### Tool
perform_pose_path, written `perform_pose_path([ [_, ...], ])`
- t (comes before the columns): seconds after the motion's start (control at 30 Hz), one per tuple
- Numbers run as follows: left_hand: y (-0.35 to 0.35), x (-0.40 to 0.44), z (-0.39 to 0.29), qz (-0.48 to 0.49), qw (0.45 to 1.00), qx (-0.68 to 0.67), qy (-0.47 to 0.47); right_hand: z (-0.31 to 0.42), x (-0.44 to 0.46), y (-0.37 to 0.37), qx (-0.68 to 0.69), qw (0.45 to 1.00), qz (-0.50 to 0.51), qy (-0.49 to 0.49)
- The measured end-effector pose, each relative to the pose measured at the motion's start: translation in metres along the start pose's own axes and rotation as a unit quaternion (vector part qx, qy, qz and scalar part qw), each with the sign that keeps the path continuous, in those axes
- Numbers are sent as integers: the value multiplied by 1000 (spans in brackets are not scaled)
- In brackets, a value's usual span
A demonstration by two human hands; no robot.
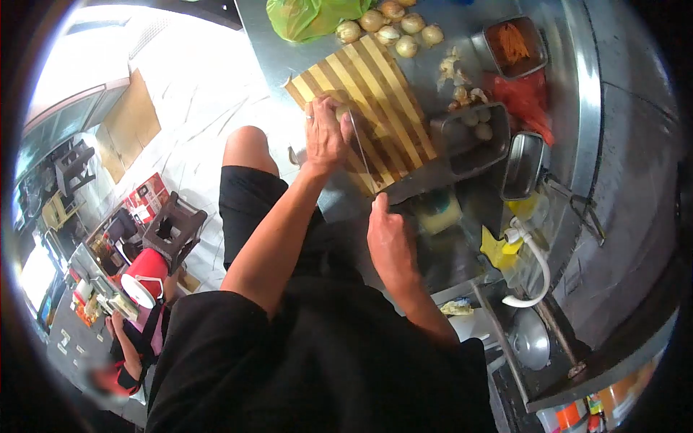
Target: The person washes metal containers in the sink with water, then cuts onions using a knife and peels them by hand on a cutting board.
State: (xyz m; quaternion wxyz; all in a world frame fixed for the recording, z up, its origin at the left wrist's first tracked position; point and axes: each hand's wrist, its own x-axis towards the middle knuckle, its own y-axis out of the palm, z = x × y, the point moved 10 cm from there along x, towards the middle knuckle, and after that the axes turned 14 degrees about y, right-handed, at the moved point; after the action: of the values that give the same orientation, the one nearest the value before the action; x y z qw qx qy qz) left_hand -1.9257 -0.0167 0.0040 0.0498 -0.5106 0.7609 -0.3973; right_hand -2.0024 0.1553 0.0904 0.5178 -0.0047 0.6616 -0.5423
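A striped wooden cutting board (pixel 393 94) lies at an angle on the metal counter. On its near left part my left hand (pixel 327 136) has its fingers bent round a small pale onion (pixel 343 113), mostly hidden by them. My right hand (pixel 390 234) is closed round the handle of a knife (pixel 361 153), whose blade runs over the board up to the onion. Several whole onions (pixel 412 23) sit beyond the board, beside a green plastic bag (pixel 303 18). Onion skins (pixel 449 70) lie to its right. A metal tray (pixel 455 148) right of the board holds peeled onions (pixel 483 131).
At the right are a tray of orange shreds (pixel 511 45), a red bag (pixel 521 105), an empty metal tray (pixel 522 167), yellow packaging (pixel 498 249) and a white curved pipe (pixel 540 270). Another person (pixel 130 353) is at the lower left, near a dark stool (pixel 173 229).
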Motion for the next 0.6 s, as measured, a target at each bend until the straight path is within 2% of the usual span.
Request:
perform_pose_path([
  [0.17,-1,-7,1,-10,1000,-1,-8,15,36,12,35,998,-29,-40],
  [0.3,0,-2,1,-7,1000,-10,-17,19,62,24,45,989,-103,-94],
  [0.4,-5,-1,-5,-9,1000,-3,-10,17,73,34,38,989,-117,-86],
  [0.5,-11,1,-11,-5,1000,-22,15,14,58,23,1,976,-192,-103],
  [0.53,-14,1,-10,-2,999,-33,21,5,60,24,39,977,-190,-85],
  [0.6,-28,10,-27,68,995,-36,65,-15,53,33,115,977,-171,-49],
])
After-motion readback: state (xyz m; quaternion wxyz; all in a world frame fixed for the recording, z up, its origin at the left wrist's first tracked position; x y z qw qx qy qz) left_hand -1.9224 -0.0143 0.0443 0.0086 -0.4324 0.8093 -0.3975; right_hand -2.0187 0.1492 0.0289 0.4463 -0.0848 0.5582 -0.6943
